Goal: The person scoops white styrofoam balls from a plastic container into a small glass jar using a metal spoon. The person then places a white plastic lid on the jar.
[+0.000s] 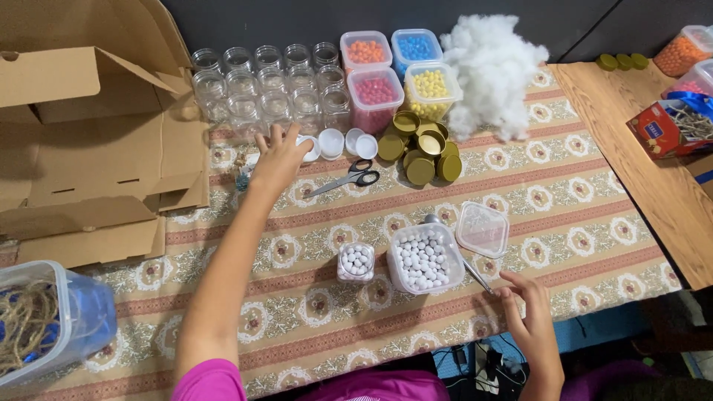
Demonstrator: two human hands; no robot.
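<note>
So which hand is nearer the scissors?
Left. The left hand rests just beside the scissors; the right hand is far off, by the tweezers.

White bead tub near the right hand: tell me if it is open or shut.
Open. The tub shows its white beads uncovered, and its clear lid lies on the tablecloth just beside it.

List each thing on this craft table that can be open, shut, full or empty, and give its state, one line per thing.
Small jar: uncapped, filled with white beads.
White-bead tub: open, nearly full.
Clear lid: off, lying beside the tub.
Glass jars: empty, uncapped.
Scissors: closed.
Cardboard box: flaps open.
Left hand: open, reaching at the white caps.
Right hand: touching tweezers.
</note>
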